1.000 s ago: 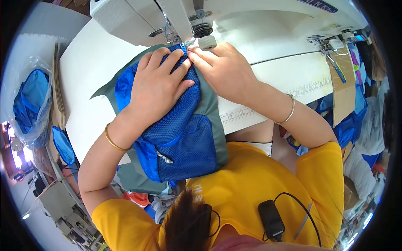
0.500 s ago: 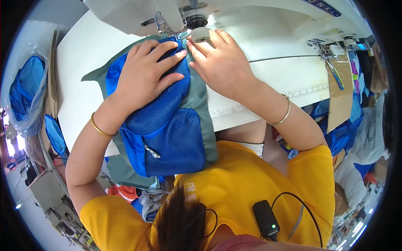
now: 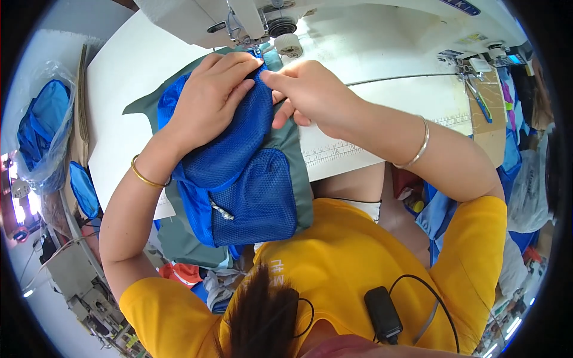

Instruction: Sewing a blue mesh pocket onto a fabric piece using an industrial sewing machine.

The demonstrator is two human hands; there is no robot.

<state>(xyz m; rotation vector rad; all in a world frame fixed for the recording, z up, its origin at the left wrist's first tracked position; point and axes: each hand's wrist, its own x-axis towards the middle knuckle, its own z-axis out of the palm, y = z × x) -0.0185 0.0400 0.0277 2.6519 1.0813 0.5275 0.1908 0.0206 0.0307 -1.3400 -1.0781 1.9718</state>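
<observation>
A blue mesh pocket piece (image 3: 253,197) lies on a grey-green fabric panel (image 3: 303,206), its top edge by the needle area of a white sewing machine (image 3: 191,24). My left hand (image 3: 212,92) rests on the mesh, open, fingertips pointing at the stitching spot. On the right edge of the mesh, near the presser foot (image 3: 255,49), my right hand (image 3: 316,95) is closed, thumb above and the other fingers curled below the edge. What lies between its fingers is partly hidden. A short patterned cord tab (image 3: 222,211) sticks out of the pocket.
The white machine table (image 3: 418,92) carries a ruler strip (image 3: 340,149) along its near side. Tweezers or snips (image 3: 480,102) hang at the right by a cardboard sheet (image 3: 490,137). A plastic bag (image 3: 51,128) of blue pieces hangs at the left. More fabric lies below.
My right hand has gone from lying flat beside the presser foot to a closed grip at the fabric edge, nearer me. My left fingers have drawn closer together.
</observation>
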